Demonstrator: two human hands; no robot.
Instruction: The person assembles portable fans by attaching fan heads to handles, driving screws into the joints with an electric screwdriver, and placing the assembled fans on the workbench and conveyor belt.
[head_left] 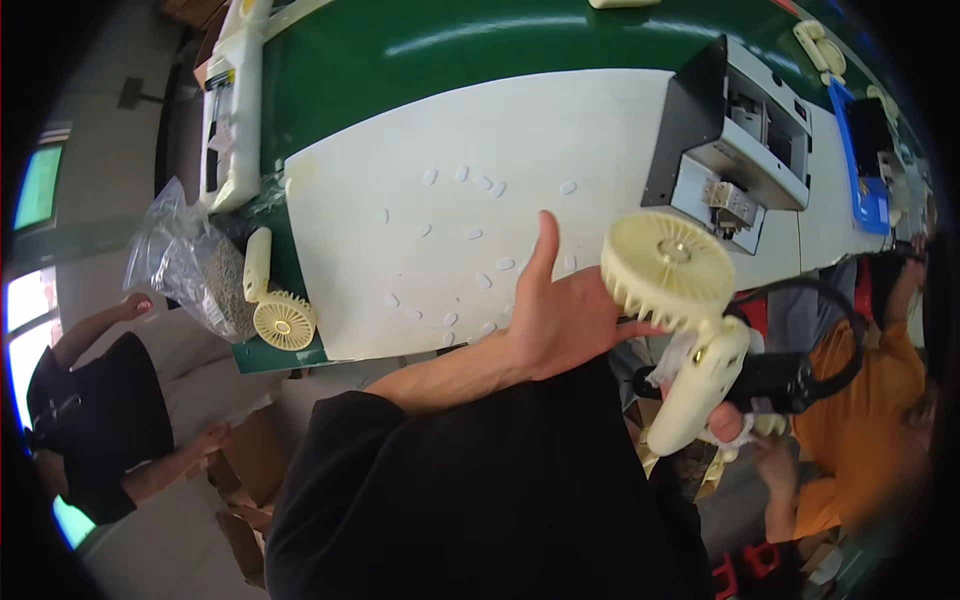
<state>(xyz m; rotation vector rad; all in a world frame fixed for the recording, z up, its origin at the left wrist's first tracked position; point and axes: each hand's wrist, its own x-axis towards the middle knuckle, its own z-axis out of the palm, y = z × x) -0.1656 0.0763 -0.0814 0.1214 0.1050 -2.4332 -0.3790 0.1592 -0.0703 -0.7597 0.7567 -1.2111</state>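
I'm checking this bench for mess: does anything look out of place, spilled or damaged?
The small white oval pieces look somewhat odd: they lie scattered across the white sheet in no clear order. Whether they spilled, I cannot tell. The held cream fan shows no obvious damage.

Right hand [727,422] mostly hidden behind the cream handheld fan [672,272].

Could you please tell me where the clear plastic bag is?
In the head view, the plastic bag lies at the left edge of the green table, beside a cream handheld fan.
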